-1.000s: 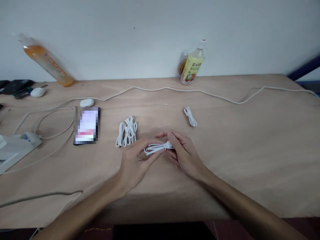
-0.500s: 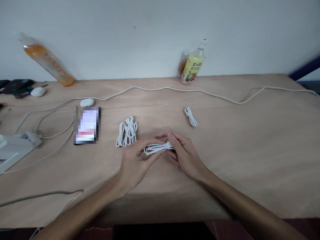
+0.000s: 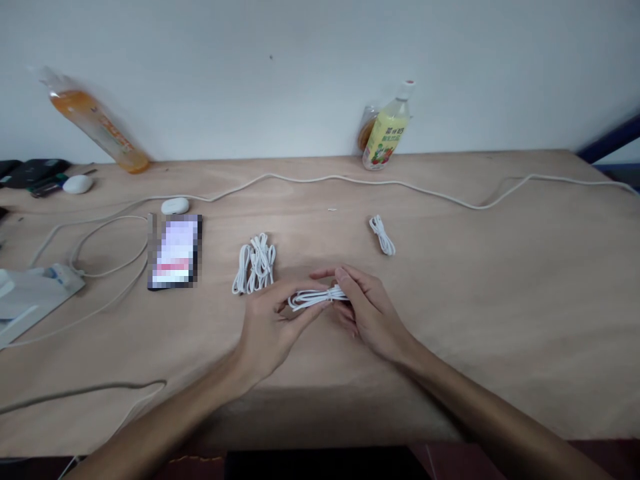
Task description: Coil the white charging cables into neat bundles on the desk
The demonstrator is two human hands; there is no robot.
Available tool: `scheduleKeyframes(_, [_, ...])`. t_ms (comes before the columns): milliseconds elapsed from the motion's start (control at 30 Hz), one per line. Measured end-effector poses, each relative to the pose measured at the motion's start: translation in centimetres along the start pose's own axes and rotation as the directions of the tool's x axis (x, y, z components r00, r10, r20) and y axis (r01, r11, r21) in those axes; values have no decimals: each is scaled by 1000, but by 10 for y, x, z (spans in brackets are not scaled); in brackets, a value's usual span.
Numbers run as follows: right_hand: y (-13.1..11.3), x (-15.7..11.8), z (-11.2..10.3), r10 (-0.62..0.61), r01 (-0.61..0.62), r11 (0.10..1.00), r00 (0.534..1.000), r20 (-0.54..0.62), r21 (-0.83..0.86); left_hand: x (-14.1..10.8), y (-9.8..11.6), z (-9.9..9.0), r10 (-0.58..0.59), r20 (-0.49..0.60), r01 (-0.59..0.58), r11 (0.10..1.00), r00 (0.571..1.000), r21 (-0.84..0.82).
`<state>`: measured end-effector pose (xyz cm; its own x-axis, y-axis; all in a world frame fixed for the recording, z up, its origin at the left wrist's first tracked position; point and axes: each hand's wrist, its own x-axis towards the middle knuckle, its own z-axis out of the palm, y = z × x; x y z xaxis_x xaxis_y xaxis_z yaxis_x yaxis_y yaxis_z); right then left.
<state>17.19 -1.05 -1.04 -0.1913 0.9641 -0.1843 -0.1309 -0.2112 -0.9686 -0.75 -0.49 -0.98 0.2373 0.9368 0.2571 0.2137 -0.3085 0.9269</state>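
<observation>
Pale wooden surface (image 3: 500,300) against a white wall (image 3: 320,80). Near centre, toward six o'clock, a tied white cable bundle (image 3: 311,299) is pinched at one end by the left hand's grip (image 3: 273,313), at the other by the right hand's grip (image 3: 370,307). From it, coiled cables (image 3: 255,263) lie at ten o'clock, a yellow-labelled bottle (image 3: 387,133) at one.

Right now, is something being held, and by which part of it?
Yes: a coiled white cable. The left hand holds it at the middle, near the tie; the right hand holds its right end, partly hidden.
</observation>
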Motion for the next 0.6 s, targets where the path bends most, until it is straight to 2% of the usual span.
scheduleKeyframes(300, [-2,0,-1,7,-7,1000,1000,0,-23,0,1,2,-20,-2,20,1000,1000,-24])
scheduleKeyframes(500, [1,0,-1,5,-5,1000,1000,-7,10,0,1,3,-44,-15,43,997,999,-59])
scheduleKeyframes(600, [4,1,-1,-10,11,999,1000,-21,41,0,1,2,-41,-13,41,999,999,-25])
